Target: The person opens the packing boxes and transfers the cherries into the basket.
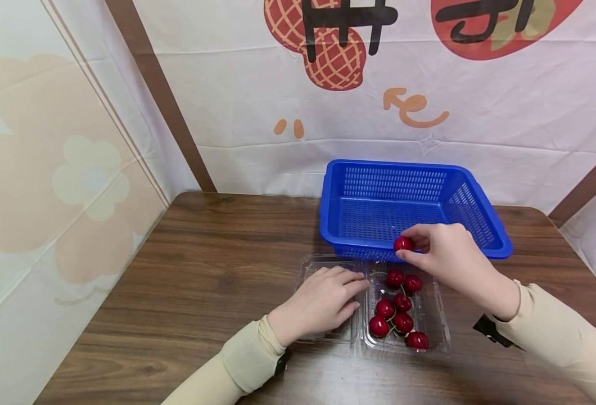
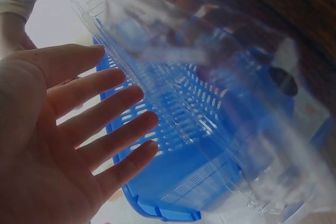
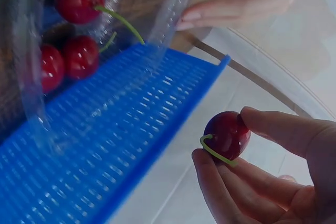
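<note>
The right hand (image 1: 445, 253) pinches one cherry (image 1: 403, 243) near the six o'clock rim of the basket (image 1: 394, 183). The left hand (image 1: 323, 301), fingers spread, is over the nine o'clock half of the plastic box (image 1: 433, 318).

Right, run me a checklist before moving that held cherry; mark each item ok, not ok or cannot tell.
1. Held cherry secured: ok; the right hand pinches it.
2. Stem attached: ok, visible in the right wrist view.
3. Container open: ok; the lid lies beside the tray, which has cherries in it.
4. Left hand off those cherries: ok; it is over the lid.
5. Left hand pressing the lid down: cannot tell; the pressure does not show.
6. Held cherry higher than the near rim of the blue basket: cannot tell; they overlap in the head view.
</note>
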The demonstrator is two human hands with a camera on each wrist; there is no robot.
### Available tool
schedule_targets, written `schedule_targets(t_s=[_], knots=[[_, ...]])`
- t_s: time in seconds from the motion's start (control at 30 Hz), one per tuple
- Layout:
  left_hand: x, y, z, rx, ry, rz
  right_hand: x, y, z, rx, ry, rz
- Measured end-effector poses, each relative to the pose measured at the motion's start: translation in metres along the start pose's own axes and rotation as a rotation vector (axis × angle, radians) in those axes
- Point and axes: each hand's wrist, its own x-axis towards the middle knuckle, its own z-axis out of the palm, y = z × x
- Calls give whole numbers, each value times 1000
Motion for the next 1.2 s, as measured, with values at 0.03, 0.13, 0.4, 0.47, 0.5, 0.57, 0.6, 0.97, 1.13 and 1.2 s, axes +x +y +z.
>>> schedule_targets(t_s=[0.03, 0.13, 0.4, 0.47, 0.5, 0.57, 0.6, 0.97, 1.13, 1.2], knots=[[0, 0, 0, 0, 1, 0, 2, 0, -2, -1, -1, 4], [0, 0, 1, 1, 1, 0, 9, 0, -5, -5, -1, 11], [0, 1, 0, 1, -9, 0, 28, 3, -11, 29, -27, 37], [0, 1, 0, 1, -8, 2, 32, 4, -11, 32, -32, 48], [0, 1, 0, 2, -5, 4, 35, 4, -12, 34, -34, 55], [-1, 0, 0, 5, 0, 4, 39, 5, -12, 36, -37, 64], [-1, 0, 0, 7, 1, 3, 41, 5, -12, 33, -34, 62], [-1, 0, 0, 8, 1, -4, 64, 6, -7, 59, -43, 95], [-1, 1, 0, 6, -3, -2, 76, 7, -6, 69, -59, 108], [-1, 1, 1, 9, -2, 0, 80, 7, -5, 73, -63, 120]])
